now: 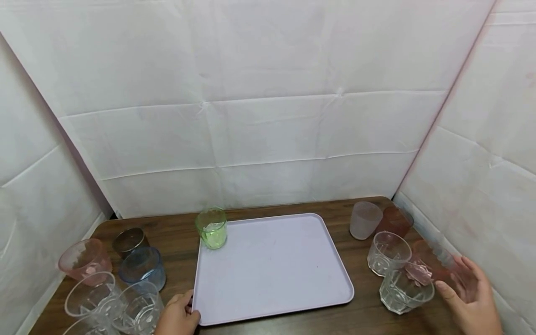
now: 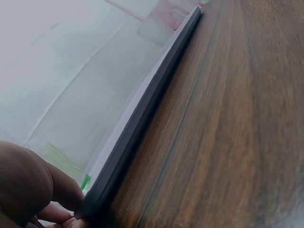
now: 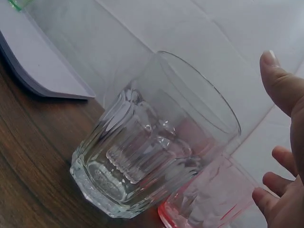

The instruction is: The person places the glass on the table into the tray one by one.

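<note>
My left hand (image 1: 178, 315) holds the near left corner of the pale lilac tray (image 1: 272, 265), its thumb and fingers at the rim; the left wrist view shows them at the tray's dark outer edge (image 2: 142, 109). A green glass (image 1: 212, 229) stands on the tray's far left corner. At the right, my right hand (image 1: 475, 298) has its thumb and fingers spread beside a pink glass (image 3: 209, 194). In the right wrist view a gap shows between the thumb and the faceted clear glass (image 3: 137, 147). Whether the fingertips touch the pink glass is unclear.
Beyond the clear glass stand another clear glass (image 1: 387, 253), a frosted tumbler (image 1: 365, 221) and a reddish glass (image 1: 394, 222). Pink (image 1: 85, 260), dark brown (image 1: 130, 242), blue (image 1: 144, 270) and several clear glasses (image 1: 140, 307) crowd the left. White sheets wall the table.
</note>
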The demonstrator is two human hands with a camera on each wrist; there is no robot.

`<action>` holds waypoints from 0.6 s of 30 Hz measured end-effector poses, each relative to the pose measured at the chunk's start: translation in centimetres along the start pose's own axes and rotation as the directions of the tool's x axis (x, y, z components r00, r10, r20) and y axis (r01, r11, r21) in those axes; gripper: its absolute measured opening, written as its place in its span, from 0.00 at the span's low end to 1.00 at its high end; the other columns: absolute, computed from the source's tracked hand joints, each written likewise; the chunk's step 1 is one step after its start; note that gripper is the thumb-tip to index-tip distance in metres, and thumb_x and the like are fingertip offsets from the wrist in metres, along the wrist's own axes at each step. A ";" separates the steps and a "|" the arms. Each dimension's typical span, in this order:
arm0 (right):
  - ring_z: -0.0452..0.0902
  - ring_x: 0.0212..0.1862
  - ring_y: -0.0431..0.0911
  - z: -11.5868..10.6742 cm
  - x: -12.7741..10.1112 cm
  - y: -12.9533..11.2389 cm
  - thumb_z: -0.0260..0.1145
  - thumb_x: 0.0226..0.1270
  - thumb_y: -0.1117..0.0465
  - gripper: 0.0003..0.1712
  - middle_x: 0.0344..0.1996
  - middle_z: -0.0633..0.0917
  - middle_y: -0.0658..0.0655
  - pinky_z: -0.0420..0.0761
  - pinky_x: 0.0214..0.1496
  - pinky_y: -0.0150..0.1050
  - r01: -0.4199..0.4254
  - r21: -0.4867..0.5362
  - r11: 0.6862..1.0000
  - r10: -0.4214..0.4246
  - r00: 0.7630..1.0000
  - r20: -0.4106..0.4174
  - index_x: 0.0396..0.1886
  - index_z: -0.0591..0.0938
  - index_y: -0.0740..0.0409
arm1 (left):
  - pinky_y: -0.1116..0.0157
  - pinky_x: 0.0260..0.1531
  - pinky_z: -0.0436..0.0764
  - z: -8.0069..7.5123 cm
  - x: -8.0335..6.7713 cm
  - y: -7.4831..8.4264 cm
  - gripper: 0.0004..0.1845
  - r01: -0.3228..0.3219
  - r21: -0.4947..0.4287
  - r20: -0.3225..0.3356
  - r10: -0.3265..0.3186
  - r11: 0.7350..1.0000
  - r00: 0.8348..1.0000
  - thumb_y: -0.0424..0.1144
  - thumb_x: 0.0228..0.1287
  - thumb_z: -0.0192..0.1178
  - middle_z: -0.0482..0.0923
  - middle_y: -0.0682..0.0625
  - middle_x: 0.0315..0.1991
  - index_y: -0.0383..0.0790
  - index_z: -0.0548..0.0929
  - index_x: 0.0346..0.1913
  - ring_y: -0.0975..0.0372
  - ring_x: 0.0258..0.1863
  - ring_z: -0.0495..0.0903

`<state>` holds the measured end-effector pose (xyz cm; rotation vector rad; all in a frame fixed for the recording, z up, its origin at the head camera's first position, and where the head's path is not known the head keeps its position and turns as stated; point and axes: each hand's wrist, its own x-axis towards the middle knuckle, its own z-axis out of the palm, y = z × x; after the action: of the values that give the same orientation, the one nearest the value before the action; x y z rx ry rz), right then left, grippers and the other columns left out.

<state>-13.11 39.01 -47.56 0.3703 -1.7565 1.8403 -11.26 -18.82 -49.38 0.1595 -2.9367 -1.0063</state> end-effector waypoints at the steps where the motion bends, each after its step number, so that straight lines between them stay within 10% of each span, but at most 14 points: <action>1: 0.64 0.68 0.36 0.0 -0.1 0.2 0.58 0.62 0.87 0.44 0.67 0.70 0.48 0.66 0.62 0.19 -0.011 -0.003 1.000 0.010 1.000 -0.009 0.75 0.61 0.58 | 0.64 0.32 0.75 0.0 0.1 0.0 0.27 0.004 0.003 0.004 -0.004 1.000 1.000 0.30 0.51 0.64 0.76 0.47 0.32 0.17 0.79 0.54 0.61 0.30 0.73; 10: 0.46 0.76 0.33 0.5 -1.4 1.4 0.62 0.66 0.80 0.55 0.79 0.40 0.57 0.62 0.62 0.14 -0.101 -0.083 0.991 0.109 0.989 0.099 0.82 0.42 0.54 | 0.63 0.33 0.75 0.1 0.3 -0.1 0.27 0.037 0.015 0.035 -0.038 0.999 0.999 0.31 0.52 0.64 0.78 0.47 0.34 0.17 0.79 0.55 0.61 0.32 0.73; 18: 0.44 0.74 0.39 1.7 -1.2 2.1 0.68 0.58 0.83 0.61 0.76 0.48 0.48 0.64 0.65 0.19 0.040 0.008 0.999 -0.041 0.971 0.236 0.82 0.42 0.59 | 0.63 0.34 0.76 0.0 0.4 -0.1 0.27 0.037 0.022 0.035 -0.038 0.999 0.999 0.31 0.52 0.64 0.79 0.46 0.35 0.19 0.79 0.55 0.61 0.33 0.74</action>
<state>-13.65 37.15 -49.83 0.6447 -1.8864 1.8314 -11.61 -18.91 -49.47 0.2000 -2.9883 -0.9936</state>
